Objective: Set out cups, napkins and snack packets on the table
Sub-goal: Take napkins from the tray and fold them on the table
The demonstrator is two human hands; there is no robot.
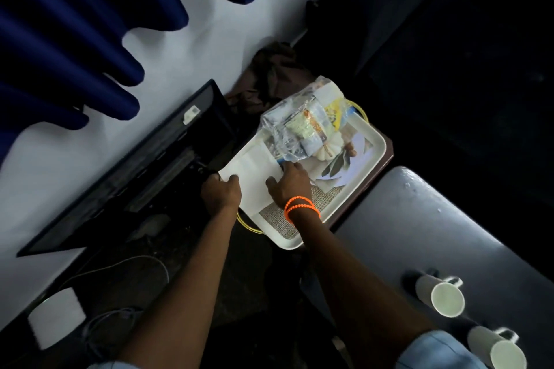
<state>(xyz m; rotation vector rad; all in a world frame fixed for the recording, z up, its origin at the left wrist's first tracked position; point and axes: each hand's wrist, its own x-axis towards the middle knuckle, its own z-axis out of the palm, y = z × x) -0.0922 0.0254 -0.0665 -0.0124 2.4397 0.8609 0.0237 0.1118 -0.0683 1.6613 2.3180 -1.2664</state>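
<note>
A cream tray (pixel 370 165) with a printed picture holds a clear plastic bag of snack packets (pixel 302 126) at its far end and a white napkin (pixel 254 171) at its near left. My left hand (pixel 220 192) pinches the napkin's left edge between thumb and fingers. My right hand (pixel 289 184), with orange bead bracelets at the wrist, lies on the napkin with fingers spread, fingertips touching the bag's near corner. Two white cups (pixel 440 295) (pixel 496 347) stand on the grey table (pixel 419 219) at lower right.
A dark monitor (pixel 135 171) leans against the white wall on the left, with cables and a white box (pixel 55 317) below it. Blue curtain folds (pixel 60 24) hang at upper left. A brown cloth (pixel 269 78) lies beyond the tray. The right side is dark.
</note>
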